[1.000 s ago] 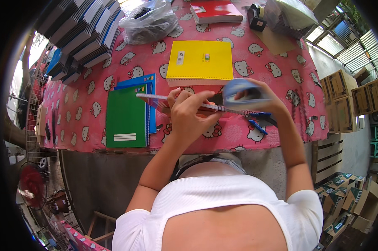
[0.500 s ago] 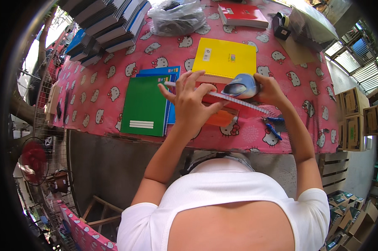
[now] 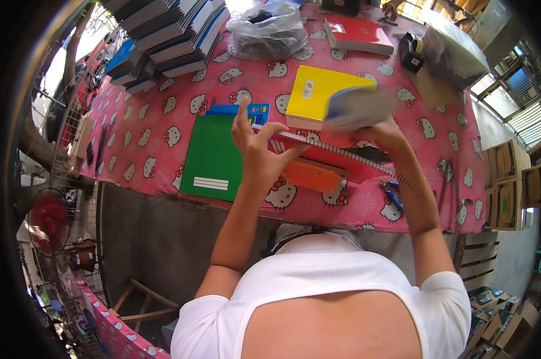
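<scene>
The hands stand apart, with the red spiral notebook (image 3: 341, 157) between them at the near side of the desk (image 3: 162, 170), its long spiral edge slanting from the left hand (image 3: 255, 143) down rightward to the right forearm. The left hand pinches the notebook's left end between thumb and fingers, while the right hand (image 3: 383, 136), above the spiral's right half and the nearer to it, grips a blue-and-grey object (image 3: 357, 109) too blurred to identify. The green notebook (image 3: 213, 164) lies left of the left hand, and the yellow notebooks (image 3: 309, 90) lie beyond the red one.
</scene>
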Demonstrator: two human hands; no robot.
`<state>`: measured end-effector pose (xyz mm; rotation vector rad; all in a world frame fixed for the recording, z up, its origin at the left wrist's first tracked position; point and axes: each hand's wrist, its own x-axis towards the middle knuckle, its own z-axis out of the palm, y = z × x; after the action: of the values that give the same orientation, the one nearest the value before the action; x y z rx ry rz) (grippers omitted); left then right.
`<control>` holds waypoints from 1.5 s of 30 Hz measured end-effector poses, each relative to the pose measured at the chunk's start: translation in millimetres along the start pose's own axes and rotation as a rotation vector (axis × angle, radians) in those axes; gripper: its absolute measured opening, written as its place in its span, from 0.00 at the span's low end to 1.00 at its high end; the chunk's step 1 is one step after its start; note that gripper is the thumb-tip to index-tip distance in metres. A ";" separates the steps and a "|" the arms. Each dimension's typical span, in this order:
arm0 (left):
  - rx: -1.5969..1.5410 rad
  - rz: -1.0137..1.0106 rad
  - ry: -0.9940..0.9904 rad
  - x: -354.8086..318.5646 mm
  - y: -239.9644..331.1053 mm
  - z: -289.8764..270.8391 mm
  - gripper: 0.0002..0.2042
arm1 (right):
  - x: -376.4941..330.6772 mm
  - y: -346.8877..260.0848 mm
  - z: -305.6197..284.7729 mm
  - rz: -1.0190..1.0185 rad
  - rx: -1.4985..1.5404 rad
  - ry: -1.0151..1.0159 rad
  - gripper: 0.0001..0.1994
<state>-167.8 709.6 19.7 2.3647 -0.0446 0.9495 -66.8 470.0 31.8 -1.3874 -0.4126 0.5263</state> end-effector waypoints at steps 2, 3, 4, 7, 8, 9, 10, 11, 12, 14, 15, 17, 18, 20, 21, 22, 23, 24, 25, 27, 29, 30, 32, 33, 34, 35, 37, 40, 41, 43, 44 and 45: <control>-0.136 -0.105 0.040 -1.3 -0.5 2.5 0.21 | -1.3 -3.1 7.0 -0.074 0.286 -0.103 0.26; -0.134 -0.099 0.031 -0.5 -0.4 2.7 0.21 | 8.6 5.4 3.3 -0.109 -0.259 -0.074 0.27; -0.173 -0.074 0.008 0.9 -0.9 3.9 0.22 | 21.0 17.0 -2.5 -0.134 -0.803 -0.039 0.28; -0.209 -0.078 0.022 -2.6 -17.2 4.2 0.23 | 22.1 4.8 0.4 -0.107 -0.372 -0.132 0.25; -0.212 -0.104 -0.002 -6.9 -19.5 2.4 0.24 | 12.3 -5.1 14.1 -0.013 0.185 -0.196 0.22; -0.207 -0.111 -0.005 -6.9 -21.9 3.7 0.24 | 20.7 -7.5 21.6 -0.180 -0.221 -0.196 0.22; -0.351 -0.110 -0.013 -4.6 -24.0 6.4 0.27 | 31.6 -0.6 15.5 -0.175 -0.215 -0.200 0.22; -0.498 -0.097 -0.014 1.0 -24.5 7.6 0.30 | 44.4 0.1 10.3 -0.156 -0.538 -0.177 0.23; -0.497 -0.091 -0.010 -0.5 -26.6 8.0 0.30 | 52.2 1.3 6.2 -0.135 -0.861 -0.148 0.24; -0.689 -0.260 -0.042 -9.0 -32.5 8.0 0.36 | 46.8 4.1 10.5 -0.208 -0.277 -0.218 0.25; -0.683 -0.266 -0.036 -8.8 -36.0 7.8 0.36 | 46.3 -0.2 18.5 -0.153 -0.379 -0.236 0.25; -0.785 -0.267 -0.027 -4.6 -39.4 7.5 0.36 | 63.8 -1.7 31.2 -0.201 -0.778 -0.188 0.26; -0.782 -0.263 -0.023 -5.3 -40.7 7.3 0.36 | 63.3 -4.3 32.0 -0.207 -0.778 -0.191 0.26; -1.037 -0.446 0.068 -11.5 -43.6 9.0 0.30 | 53.9 -11.3 34.5 -0.033 0.043 -0.298 0.27; -1.040 -0.447 0.076 -10.4 -47.2 9.6 0.30 | 53.0 -7.0 37.0 -0.305 -0.305 -0.293 0.26; -1.056 -0.449 0.024 -7.5 -52.6 8.8 0.28 | 61.1 -3.9 35.4 -0.304 -0.311 -0.297 0.26; -1.067 -0.449 -0.037 -4.8 -57.8 7.1 0.25 | 73.3 -1.2 32.7 -0.175 -0.767 -0.213 0.25; -1.068 -0.448 -0.041 -7.1 -61.8 6.1 0.25 | 80.1 1.3 29.3 -0.031 -1.216 -0.113 0.24; -1.012 -0.471 -0.095 -11.9 -65.0 5.7 0.23 | 75.2 1.7 19.9 -0.051 -1.422 -0.039 0.23; -0.947 -0.497 -0.120 -16.1 -68.5 1.7 0.21 | 66.6 35.2 -16.1 -0.214 -0.624 0.099 0.23; -1.064 -0.546 -0.110 -13.0 -65.7 -5.8 0.18 | 37.2 25.6 -50.9 -0.057 -1.045 0.500 0.25; -1.072 -0.538 -0.121 -7.4 -61.0 -5.5 0.18 | 15.0 35.0 -86.1 -0.062 -1.037 0.723 0.26; -1.266 -0.457 -0.175 5.9 -52.0 -1.8 0.14 | -38.1 60.4 -148.1 0.162 -1.290 0.925 0.29; -1.269 -0.460 -0.177 12.8 -50.3 1.0 0.14 | -59.1 67.7 -156.8 0.435 -1.425 1.028 0.32; -1.255 -0.299 -0.146 22.3 -48.3 4.8 0.13 | -79.7 80.8 -166.7 0.447 -1.425 1.034 0.32; -1.241 -0.133 -0.124 30.1 -42.1 7.4 0.12 | -99.6 97.9 -176.8 0.380 -1.466 0.914 0.34; -1.046 0.086 -0.014 51.0 4.6 -22.2 0.12 | -124.5 109.2 -164.9 0.162 -1.552 0.770 0.38; -0.588 0.339 0.229 49.9 41.4 -86.5 0.09 | -168.6 107.4 -94.8 -0.002 -1.330 0.533 0.39; -0.446 0.369 0.294 45.1 53.3 -110.4 0.09 | -181.6 118.8 -82.4 0.019 -1.323 0.557 0.39; -0.484 0.589 0.131 32.0 66.2 -120.6 0.06 | -197.6 144.6 -62.5 0.048 -1.484 0.452 0.38; -0.492 0.584 0.012 29.3 70.2 -105.7 0.06 | -201.1 147.7 -59.3 0.075 -1.487 0.474 0.38; -0.476 0.575 -0.100 25.0 77.2 -99.7 0.06 | -198.0 146.8 -55.0 0.135 -1.501 0.503 0.38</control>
<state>-229.6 703.0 132.2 1.9682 -0.9251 0.9367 -213.2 326.1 -115.3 -2.9080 -0.2672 -0.1686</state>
